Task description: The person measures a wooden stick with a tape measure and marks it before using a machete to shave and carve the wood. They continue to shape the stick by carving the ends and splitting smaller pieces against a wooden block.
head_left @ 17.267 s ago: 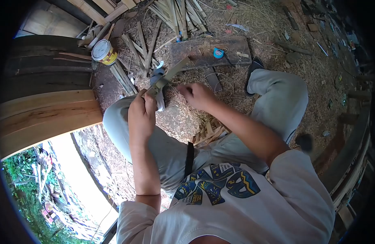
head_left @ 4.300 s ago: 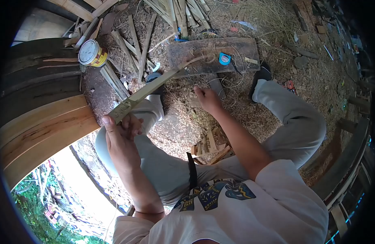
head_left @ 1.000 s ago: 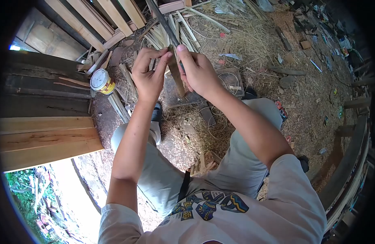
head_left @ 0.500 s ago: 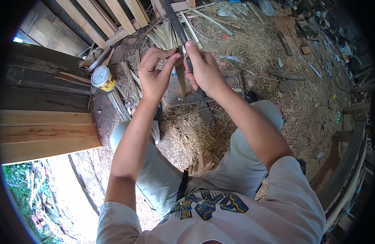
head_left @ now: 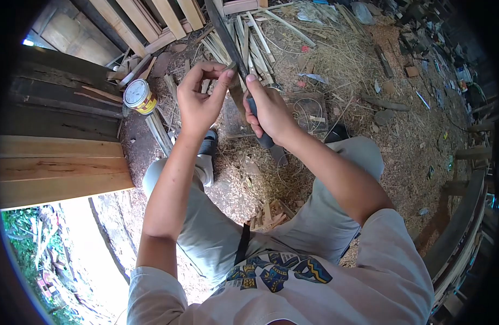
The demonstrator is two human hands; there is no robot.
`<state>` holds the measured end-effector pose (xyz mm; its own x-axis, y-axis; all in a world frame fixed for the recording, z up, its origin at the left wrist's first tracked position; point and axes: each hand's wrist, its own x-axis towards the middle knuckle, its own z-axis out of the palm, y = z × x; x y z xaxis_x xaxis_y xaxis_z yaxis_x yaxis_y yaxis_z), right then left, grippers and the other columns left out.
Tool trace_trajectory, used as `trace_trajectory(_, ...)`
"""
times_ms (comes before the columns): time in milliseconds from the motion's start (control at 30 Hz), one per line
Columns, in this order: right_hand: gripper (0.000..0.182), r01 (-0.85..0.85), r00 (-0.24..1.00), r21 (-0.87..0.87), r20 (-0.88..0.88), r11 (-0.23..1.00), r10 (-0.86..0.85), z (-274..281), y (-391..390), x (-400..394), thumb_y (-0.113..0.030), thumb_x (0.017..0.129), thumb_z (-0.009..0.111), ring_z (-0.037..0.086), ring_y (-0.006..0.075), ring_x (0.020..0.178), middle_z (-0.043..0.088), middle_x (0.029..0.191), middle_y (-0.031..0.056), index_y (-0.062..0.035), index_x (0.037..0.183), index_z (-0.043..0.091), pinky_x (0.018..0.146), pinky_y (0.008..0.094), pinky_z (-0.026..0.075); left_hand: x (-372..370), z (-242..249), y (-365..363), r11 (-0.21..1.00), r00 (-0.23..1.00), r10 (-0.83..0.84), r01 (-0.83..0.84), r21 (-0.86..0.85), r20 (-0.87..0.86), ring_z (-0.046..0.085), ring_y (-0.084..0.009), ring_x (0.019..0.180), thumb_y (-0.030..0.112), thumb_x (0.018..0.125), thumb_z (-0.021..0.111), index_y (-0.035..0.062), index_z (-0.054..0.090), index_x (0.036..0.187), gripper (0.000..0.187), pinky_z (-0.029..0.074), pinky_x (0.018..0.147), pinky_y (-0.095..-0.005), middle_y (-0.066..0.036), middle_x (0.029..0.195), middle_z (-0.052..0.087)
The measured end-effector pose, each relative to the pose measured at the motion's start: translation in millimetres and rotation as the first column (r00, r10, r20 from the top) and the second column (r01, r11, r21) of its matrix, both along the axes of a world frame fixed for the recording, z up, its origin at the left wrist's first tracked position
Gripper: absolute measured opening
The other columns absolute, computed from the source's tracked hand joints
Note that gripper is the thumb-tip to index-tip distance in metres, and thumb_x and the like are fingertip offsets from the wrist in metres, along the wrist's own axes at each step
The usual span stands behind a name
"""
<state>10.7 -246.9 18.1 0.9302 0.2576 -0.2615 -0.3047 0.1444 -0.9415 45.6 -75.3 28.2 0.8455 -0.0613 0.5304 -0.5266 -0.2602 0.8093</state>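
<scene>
My right hand (head_left: 271, 111) is wrapped round the grey handle of a long machete (head_left: 226, 38), its thumb lying along the base of the blade. The dark blade points up and away from me, past the top edge of the view. Beside it, my left hand (head_left: 203, 100) pinches the upper end of a thin bamboo strip (head_left: 237, 95) between thumb and fingers. The strip hangs down close to the blade, its lower part passing behind my right hand. Beneath both hands a low wooden block (head_left: 314, 108) lies on the ground.
Split strips (head_left: 255, 46) are heaped ahead of my hands. A white-lidded bucket (head_left: 139, 96) stands left, near a plank wall (head_left: 60, 168). Shavings and straw (head_left: 336, 59) cover the ground. Sticks and litter lie to the right. My knees flank the block.
My right hand has drawn the machete slightly down toward me, so more handle shows below it. My left hand has moved a little left, and the strip sits higher.
</scene>
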Motion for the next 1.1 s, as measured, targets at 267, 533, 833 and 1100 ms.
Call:
trace_trajectory(267,0.068,-0.114,0.966,-0.094,-0.241,0.989,0.088,-26.3,12.3,-11.0,-0.067,0.105,0.039,0.043,0.0119,0.037,0.046,0.053,-0.0009,-0.0092,0.071,0.050,0.035,0.0299,0.036,5.7,6.9,44.9,0.955,0.991,0.129,-0.129,0.267,0.015,0.054,-0.0041,0.078,0.009,0.103,0.064,-0.0014,0.060,0.096,0.013,0.044,0.068,-0.0228,0.000,0.084,0.062)
trace_trajectory(533,0.068,-0.129,0.989,-0.014,0.071,0.992,0.130,2.9,12.6,-8.4,-0.066,0.105,0.041,0.042,0.0101,0.037,0.046,0.053,-0.0002,-0.0080,0.071,0.051,0.036,0.0272,0.036,-6.9,29.1,41.4,0.873,0.968,-0.023,-0.104,0.477,0.251,0.062,-0.0236,0.080,0.008,0.100,0.066,-0.0050,0.067,0.107,0.015,0.050,0.074,-0.0326,-0.013,0.089,0.064)
trace_trajectory(833,0.069,-0.068,0.995,0.151,0.081,0.986,0.057,23.3,5.2,-5.9,-0.067,0.105,0.040,0.042,0.0111,0.037,0.045,0.052,0.0004,-0.0069,0.075,0.053,0.038,0.0280,0.035,-22.8,23.2,17.6,0.871,0.968,0.047,-0.161,0.463,0.248,0.062,-0.0312,0.074,0.009,0.091,0.075,-0.0002,0.073,0.102,0.014,0.049,0.070,-0.0389,-0.013,0.082,0.062)
trace_trajectory(1100,0.071,-0.066,0.993,0.097,0.102,0.993,0.056,24.5,-0.9,-4.9,-0.067,0.106,0.038,0.042,0.0110,0.037,0.045,0.051,0.0004,-0.0073,0.071,0.051,0.038,0.0281,0.036,-18.9,22.6,8.5,0.833,0.946,0.025,-0.199,0.516,0.324,0.059,-0.0273,0.068,0.005,0.094,0.074,-0.0062,0.072,0.100,0.013,0.046,0.064,-0.0355,-0.015,0.080,0.061)
